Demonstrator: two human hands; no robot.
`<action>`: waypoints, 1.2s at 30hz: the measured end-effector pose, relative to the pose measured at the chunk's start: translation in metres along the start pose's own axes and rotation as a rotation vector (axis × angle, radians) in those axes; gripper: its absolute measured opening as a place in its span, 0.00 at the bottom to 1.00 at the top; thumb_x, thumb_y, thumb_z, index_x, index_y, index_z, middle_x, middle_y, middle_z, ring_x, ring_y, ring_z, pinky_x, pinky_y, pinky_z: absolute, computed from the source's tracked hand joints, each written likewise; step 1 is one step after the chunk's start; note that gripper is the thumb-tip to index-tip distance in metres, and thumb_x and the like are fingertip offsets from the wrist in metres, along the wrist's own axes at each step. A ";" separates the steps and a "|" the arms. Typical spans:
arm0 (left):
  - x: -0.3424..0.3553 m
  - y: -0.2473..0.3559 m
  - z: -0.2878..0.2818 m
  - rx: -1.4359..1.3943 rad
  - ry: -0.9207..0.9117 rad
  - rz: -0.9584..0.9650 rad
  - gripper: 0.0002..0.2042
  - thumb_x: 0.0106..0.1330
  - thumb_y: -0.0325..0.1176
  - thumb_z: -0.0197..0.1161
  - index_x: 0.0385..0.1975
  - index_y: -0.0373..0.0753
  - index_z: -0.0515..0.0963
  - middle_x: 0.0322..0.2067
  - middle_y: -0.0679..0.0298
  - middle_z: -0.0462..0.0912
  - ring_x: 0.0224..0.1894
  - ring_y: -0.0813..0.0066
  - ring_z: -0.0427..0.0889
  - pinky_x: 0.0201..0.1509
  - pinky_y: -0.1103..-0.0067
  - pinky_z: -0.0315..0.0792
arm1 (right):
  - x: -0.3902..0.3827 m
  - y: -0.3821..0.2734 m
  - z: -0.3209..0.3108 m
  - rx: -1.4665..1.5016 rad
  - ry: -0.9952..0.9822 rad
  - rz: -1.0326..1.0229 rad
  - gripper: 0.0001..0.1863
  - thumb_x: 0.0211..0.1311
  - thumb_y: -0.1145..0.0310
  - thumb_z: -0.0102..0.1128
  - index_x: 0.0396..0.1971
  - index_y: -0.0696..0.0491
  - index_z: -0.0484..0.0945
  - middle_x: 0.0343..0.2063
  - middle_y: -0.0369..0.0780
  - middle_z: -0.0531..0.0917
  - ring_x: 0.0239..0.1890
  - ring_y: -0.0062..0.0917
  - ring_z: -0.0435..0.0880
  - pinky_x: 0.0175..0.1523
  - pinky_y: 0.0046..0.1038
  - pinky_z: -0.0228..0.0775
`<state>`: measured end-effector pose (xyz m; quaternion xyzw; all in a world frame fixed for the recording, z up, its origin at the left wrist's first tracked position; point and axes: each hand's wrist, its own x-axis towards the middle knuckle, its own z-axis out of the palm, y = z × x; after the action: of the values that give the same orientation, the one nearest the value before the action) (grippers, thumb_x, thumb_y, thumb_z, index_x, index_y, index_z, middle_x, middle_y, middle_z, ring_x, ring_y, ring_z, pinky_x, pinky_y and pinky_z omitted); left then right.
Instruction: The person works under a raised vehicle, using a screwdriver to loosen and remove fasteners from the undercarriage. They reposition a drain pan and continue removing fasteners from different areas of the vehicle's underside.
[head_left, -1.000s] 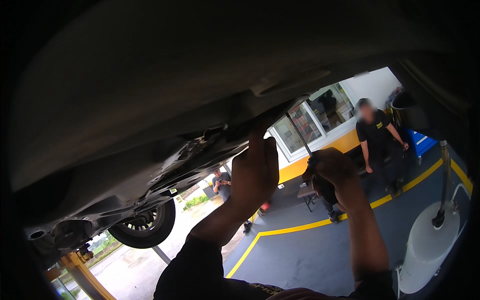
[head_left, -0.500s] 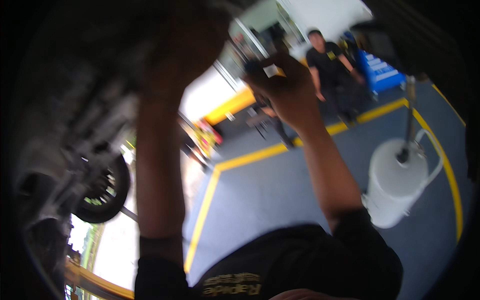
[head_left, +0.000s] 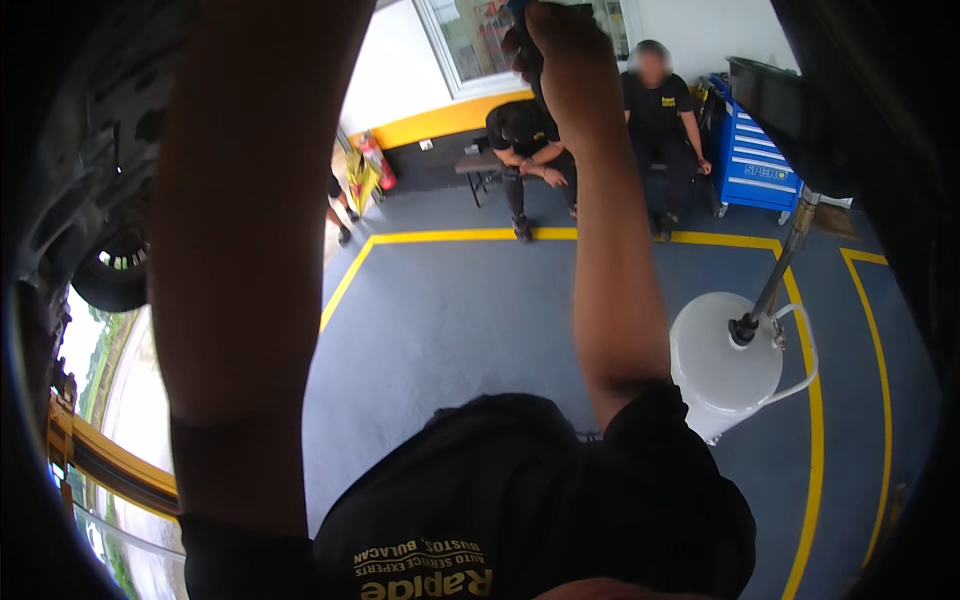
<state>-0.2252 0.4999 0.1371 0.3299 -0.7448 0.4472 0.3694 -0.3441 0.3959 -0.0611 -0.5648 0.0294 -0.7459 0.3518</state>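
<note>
Both arms are raised beneath a lifted car, whose dark underside fills the left side. The left forearm runs out through the top edge, so my left hand is out of view. My right hand is at the top centre, fingers closed around a dark tool with a bit of blue, mostly hidden by the hand.
A white drain canister with a metal pipe stands right. Behind are two seated people, another's legs, a bench, a blue tool chest, a red extinguisher, a tyre and a yellow lift.
The view has tipped down and turned, showing more floor. Both hands appear higher in the picture; my left hand, seen earlier against the underside, has left the frame.
</note>
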 end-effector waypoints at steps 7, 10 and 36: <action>-0.001 -0.005 0.009 0.013 -0.017 0.010 0.12 0.69 0.30 0.54 0.46 0.30 0.73 0.36 0.48 0.79 0.32 0.60 0.80 0.41 0.66 0.74 | -0.013 -0.002 0.011 0.029 0.054 0.073 0.13 0.51 0.67 0.74 0.29 0.56 0.77 0.22 0.36 0.80 0.21 0.18 0.80 0.25 0.20 0.70; 0.000 -0.007 -0.008 0.091 -0.044 0.013 0.12 0.68 0.29 0.55 0.46 0.30 0.73 0.36 0.48 0.79 0.32 0.61 0.80 0.41 0.66 0.74 | -0.011 0.004 0.030 0.106 -0.013 -0.002 0.08 0.60 0.66 0.66 0.32 0.55 0.80 0.22 0.36 0.81 0.22 0.18 0.80 0.27 0.21 0.72; 0.000 -0.011 0.025 -0.009 -0.055 0.051 0.11 0.67 0.28 0.56 0.47 0.32 0.74 0.38 0.52 0.80 0.31 0.67 0.80 0.40 0.71 0.74 | -0.006 0.003 0.022 0.304 -0.068 0.119 0.15 0.67 0.59 0.59 0.33 0.58 0.79 0.21 0.40 0.82 0.15 0.19 0.79 0.20 0.21 0.68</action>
<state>-0.2229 0.4729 0.1337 0.3214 -0.7648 0.4438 0.3389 -0.3228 0.4051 -0.0592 -0.5272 -0.0623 -0.7000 0.4777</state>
